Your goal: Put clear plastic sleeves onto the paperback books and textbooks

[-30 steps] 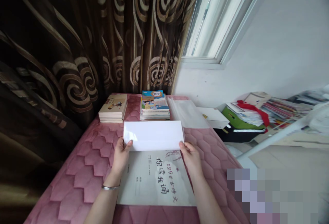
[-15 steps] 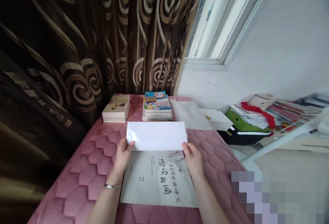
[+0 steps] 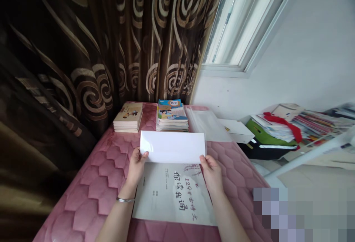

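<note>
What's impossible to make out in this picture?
Head view:
Left hand and right hand: some fingertips, behind the white panel.
Book: its smallest print, too small.
Blue-topped stack: lower covers, under the top booklet.
Lower-right patch: masked by coarse blocks.
Forearms: cut off by the bottom edge.

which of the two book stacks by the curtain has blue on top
The right stack, beside the translucent plastic sheets; it has blue on top, while the left stack is tan on top.
</note>
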A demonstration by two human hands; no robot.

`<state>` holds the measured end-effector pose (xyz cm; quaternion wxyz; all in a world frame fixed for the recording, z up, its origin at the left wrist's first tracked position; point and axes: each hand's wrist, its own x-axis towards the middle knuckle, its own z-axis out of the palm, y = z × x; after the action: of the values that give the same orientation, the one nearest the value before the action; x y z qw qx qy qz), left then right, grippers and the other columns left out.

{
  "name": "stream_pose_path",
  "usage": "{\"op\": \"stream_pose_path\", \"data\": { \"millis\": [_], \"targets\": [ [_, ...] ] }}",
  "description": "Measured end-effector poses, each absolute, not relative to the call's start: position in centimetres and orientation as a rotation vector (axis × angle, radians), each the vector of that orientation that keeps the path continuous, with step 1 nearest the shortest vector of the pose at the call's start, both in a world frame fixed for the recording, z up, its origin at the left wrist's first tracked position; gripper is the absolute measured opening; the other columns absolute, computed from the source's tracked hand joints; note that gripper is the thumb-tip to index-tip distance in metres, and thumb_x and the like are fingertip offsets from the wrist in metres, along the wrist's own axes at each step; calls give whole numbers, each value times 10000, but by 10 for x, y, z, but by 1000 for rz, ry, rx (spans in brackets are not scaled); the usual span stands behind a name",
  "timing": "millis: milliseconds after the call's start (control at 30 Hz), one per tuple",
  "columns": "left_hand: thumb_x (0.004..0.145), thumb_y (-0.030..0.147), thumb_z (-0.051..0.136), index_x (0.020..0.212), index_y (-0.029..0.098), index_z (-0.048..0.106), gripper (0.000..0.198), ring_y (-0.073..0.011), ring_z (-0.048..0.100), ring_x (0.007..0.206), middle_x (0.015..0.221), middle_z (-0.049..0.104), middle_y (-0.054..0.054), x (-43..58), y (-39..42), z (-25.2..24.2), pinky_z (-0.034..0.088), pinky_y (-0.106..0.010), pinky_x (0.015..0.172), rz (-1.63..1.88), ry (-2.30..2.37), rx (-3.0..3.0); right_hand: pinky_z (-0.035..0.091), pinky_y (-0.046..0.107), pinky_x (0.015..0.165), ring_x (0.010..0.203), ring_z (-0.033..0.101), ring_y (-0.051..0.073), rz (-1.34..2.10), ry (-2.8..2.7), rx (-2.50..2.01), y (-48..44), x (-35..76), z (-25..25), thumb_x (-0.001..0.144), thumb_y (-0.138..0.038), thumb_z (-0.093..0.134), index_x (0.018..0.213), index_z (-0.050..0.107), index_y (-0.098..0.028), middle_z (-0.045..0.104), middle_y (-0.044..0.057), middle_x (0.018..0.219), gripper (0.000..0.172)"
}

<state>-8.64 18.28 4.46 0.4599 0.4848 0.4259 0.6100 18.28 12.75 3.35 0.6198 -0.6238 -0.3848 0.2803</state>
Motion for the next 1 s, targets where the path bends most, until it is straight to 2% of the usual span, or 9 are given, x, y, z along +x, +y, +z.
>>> {"op": "stream_pose_path", "data": {
  "millis": [367,567,733,867,1000],
  "targets": [
    [685,443,713,893,163,599,367,-172,593,796,868,669,-44,-89,185,44,447,-266,748,1490,1050,1195,424,257,559,593,526,166,653,-883,-1393,128,185,33,693,-576,650,682,581,-188,605,-3,629,394],
    [638,454,748,930,156,610,439,-171,614,791,887,689,-50,-92,188,47,460,-273,740,1418,1015,1133,501,340,705,753,627,231,777,-830,-1239,134,189,30,636,-533,721,857,676,-186,711,60,841,413],
    [546,413,817,890,142,645,471,-165,623,726,842,705,-49,-97,192,59,479,-273,687,1311,987,1090,489,341,726,741,629,217,949,-877,-1256,133,205,44,576,-466,790,812,698,-178,713,51,803,384],
    [501,366,839,765,144,677,381,-169,624,682,768,712,-49,-107,195,74,491,-290,679,1236,1000,1127,481,360,761,733,631,216,1007,-1009,-1291,126,218,58,553,-442,809,737,696,-171,711,48,765,346],
    [484,314,841,720,169,716,303,-203,631,694,754,715,-59,-123,188,84,514,-344,706,1081,991,1314,487,393,784,784,641,246,940,-1099,-1355,109,223,56,530,-429,816,798,723,-188,722,65,823,372]
  ]
}}
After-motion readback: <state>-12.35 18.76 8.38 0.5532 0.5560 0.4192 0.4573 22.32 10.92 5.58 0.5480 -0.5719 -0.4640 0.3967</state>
